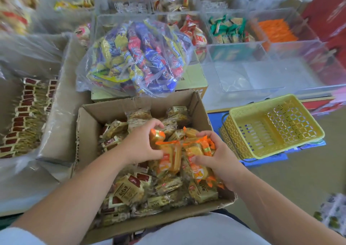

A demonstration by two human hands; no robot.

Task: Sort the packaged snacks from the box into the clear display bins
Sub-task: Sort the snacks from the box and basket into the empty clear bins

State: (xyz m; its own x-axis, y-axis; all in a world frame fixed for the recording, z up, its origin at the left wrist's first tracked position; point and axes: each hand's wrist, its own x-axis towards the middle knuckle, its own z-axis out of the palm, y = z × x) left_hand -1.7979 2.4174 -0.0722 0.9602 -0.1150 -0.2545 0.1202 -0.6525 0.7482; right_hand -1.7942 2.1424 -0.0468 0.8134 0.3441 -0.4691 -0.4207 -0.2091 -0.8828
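Item: orange-wrapped snack cakes (173, 157), bunched in the open cardboard box (88, 127). Left hand (142, 143) and right hand (217, 156) both curl round the bunch. Judged light, with slippery film (cakes likely crushable). Best cupped from the sides, not squeezed.

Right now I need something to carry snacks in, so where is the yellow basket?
In the head view the yellow basket sits at right, just right of the cardboard box and in front of an empty clear bin.

To my right the floor (292, 185) is a dull olive-tan, evenly lit; a yellow lattice basket (229, 138) rests on a blue board (214, 121) (red carton (329, 11) beyond).
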